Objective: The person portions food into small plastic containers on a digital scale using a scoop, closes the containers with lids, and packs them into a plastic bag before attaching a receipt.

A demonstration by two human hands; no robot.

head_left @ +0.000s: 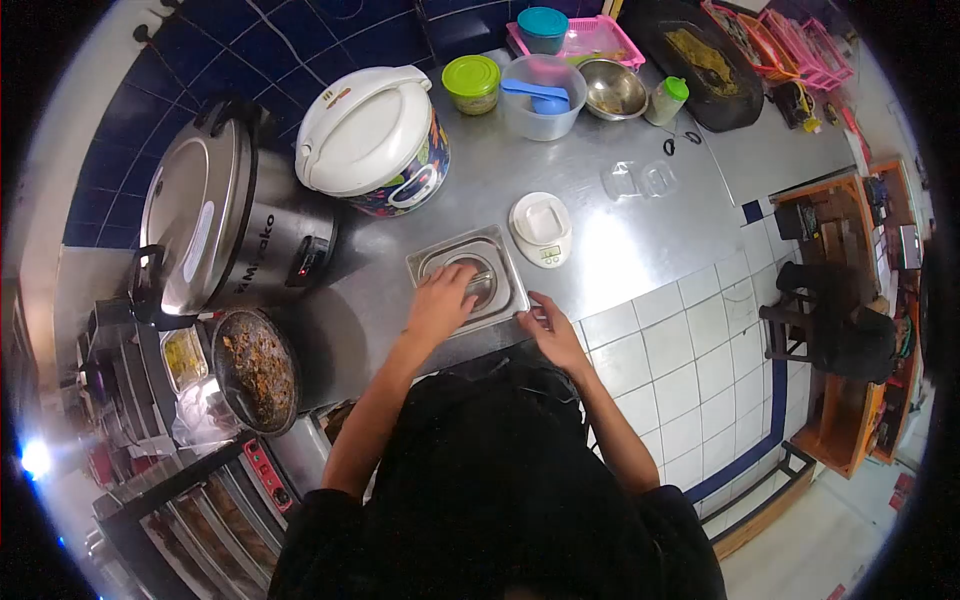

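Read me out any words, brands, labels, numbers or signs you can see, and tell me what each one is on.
"Miyako", on the big silver cooker.
Too small or blurred to read: the display and buttons on the white scale, the marks on the white lid, and any markings on the red control panel.

Black top (500,490) | dark sleeves (325,535), ending near the elbows (loose-looking) | bare forearms | no visible markings
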